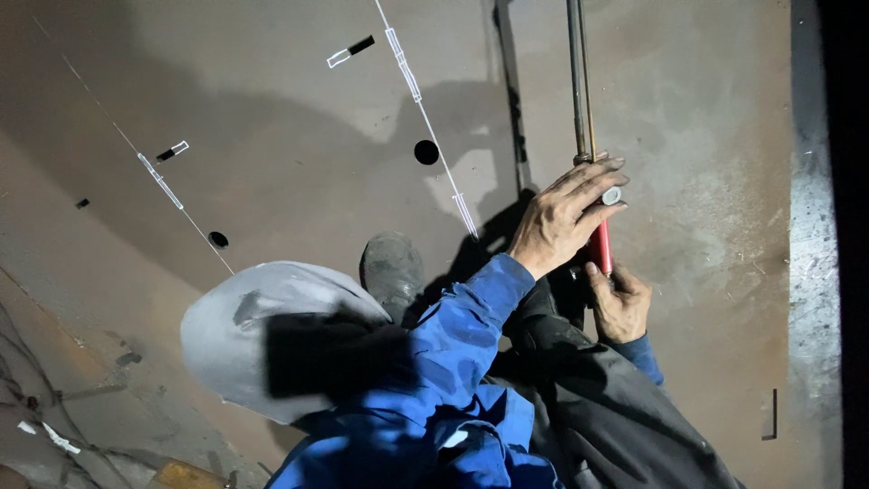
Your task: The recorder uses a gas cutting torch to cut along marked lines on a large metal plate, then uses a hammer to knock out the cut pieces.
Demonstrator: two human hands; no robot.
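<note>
**Two hands on a red-handled rod tool over a steel plate**

The left hand [563, 217] is closed over the top of a red handle [601, 246], its fingers wrapped across it so that a small pale round cap [612, 196] shows just past the fingertips. Its grip is tight around the tool, with no gap visible between fingers and handle. The right hand [619, 301] sits just below, thumb up along the lower end of the same red handle, fingers curled under it; that grip is closed on the handle too, though the fingertips are hidden.

From the handle a long thin metal rod [577, 77] runs straight away from the hands to the top edge of the view. Both arms wear blue sleeves [462, 317], and dark trousers [597, 407] cover the leg under the hands. A dark work shoe [391, 270] stands on the plate just left of the left forearm.

All this is above a wide brown steel plate [272, 109] that serves as the floor. White chalk lines [425, 113] cross it diagonally, with small marked rectangles along them, and a round dark hole [426, 152] lies just beside one line. A second hole [218, 239] sits beside the other line, well to the left. A grey rounded shape [253, 326] fills the lower left, partly in shadow; I cannot tell what it is.
</note>
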